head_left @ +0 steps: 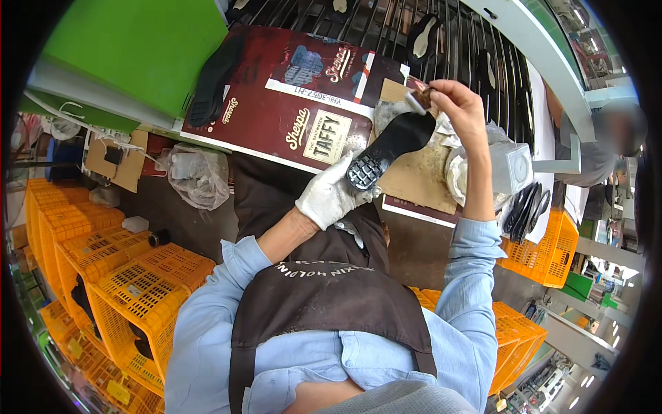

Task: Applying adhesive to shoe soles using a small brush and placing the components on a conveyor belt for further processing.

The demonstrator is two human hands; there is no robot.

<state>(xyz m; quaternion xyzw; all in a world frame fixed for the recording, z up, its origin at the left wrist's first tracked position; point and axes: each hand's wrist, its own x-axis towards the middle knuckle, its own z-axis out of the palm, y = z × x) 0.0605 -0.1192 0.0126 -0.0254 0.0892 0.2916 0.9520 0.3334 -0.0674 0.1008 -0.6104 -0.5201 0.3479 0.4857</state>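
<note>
My left hand (329,190), in a white glove, is wrapped round the heel end of a black shoe sole (398,143). The sole slants up to the right, with its lugged heel facing me. My right hand (463,114) is bare and pinches a small brush (418,101) with a brown handle and a pale head, held just above the toe end of the sole. Whether the brush touches the sole I cannot tell. Another black sole (212,86) lies at the left of the dark red printed board (255,131).
A conveyor of metal rollers (376,24) behind the board carries several soles. At the right are stained cardboard (414,181), a clear plastic container (512,168) and stacked black soles (527,209). Orange crates (141,290) stand at the lower left. A green box (138,55) is at the upper left.
</note>
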